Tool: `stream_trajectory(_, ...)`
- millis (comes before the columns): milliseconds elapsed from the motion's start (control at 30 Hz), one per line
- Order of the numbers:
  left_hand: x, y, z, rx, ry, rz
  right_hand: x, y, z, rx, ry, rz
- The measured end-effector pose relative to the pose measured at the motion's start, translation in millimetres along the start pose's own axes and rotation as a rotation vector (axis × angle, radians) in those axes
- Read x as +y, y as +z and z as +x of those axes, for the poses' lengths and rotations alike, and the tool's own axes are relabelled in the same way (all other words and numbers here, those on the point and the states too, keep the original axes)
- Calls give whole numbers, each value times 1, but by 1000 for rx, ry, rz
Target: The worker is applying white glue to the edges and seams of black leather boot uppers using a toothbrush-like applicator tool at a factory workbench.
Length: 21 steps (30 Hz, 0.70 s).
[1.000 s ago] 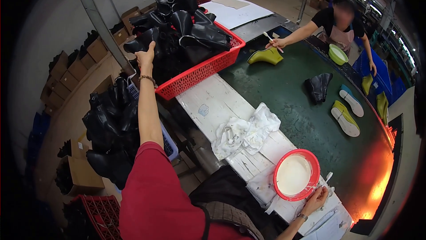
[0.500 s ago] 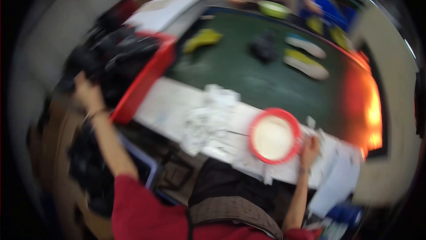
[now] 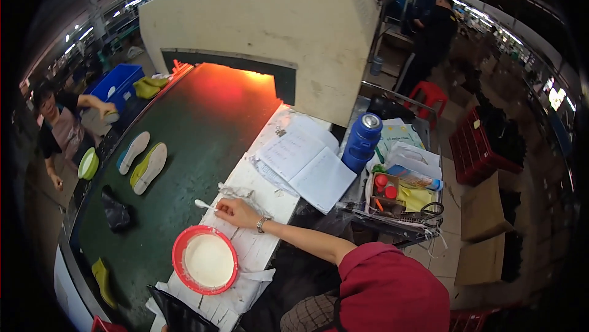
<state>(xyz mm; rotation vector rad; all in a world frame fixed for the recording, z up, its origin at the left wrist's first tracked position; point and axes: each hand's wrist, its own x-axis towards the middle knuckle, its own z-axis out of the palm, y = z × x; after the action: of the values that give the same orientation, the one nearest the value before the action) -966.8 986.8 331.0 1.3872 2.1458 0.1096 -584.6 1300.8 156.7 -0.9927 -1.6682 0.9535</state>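
Observation:
My right hand (image 3: 237, 213) is closed in a pinch on a small brush (image 3: 203, 204), its tip coated white, held beyond a red bowl (image 3: 177, 257) of thick white paste. At the lower edge, a black leather shoe upper (image 3: 176, 312) slants up beside the bowl. Only a sliver of my left hand (image 3: 164, 328) shows against it, gripping its lower part; most of the fingers are cut off. The bowl stands on a whitish ledge along a dark green conveyor belt (image 3: 175, 148). A crumpled whitish rag (image 3: 236, 193) lies just past my right hand.
On the belt lie a black shoe (image 3: 115, 209), two pale soles (image 3: 149, 168) and a yellow-green piece (image 3: 103, 281). It runs into a glowing oven (image 3: 257, 25). An open notebook (image 3: 307, 166), blue flask (image 3: 362, 142) and cluttered cart are at right. A co-worker (image 3: 64, 123) stands across the belt.
My view has swung right. My left hand has come from the black pieces in the red crate to the ledge, with a black upper. The brush now shows in my right hand beyond the bowl.

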Motion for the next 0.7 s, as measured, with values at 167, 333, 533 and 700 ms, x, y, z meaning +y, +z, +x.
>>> stream_trajectory(167, 5, 66, 31, 458, 160, -176, -6, 8, 2, 31, -40, 11)
stream_trajectory(333, 56, 88, 43, 574, -93, 240, -8, 13, 3, 8, -28, 1)
stream_trajectory(533, 59, 70, 53, 536, -82, 49, -8, 4, 3, 17, -8, -2)
stream_trajectory(700, 27, 42, 49, 629, 91, -266, -8, -1, 2, 18, 6, 5)
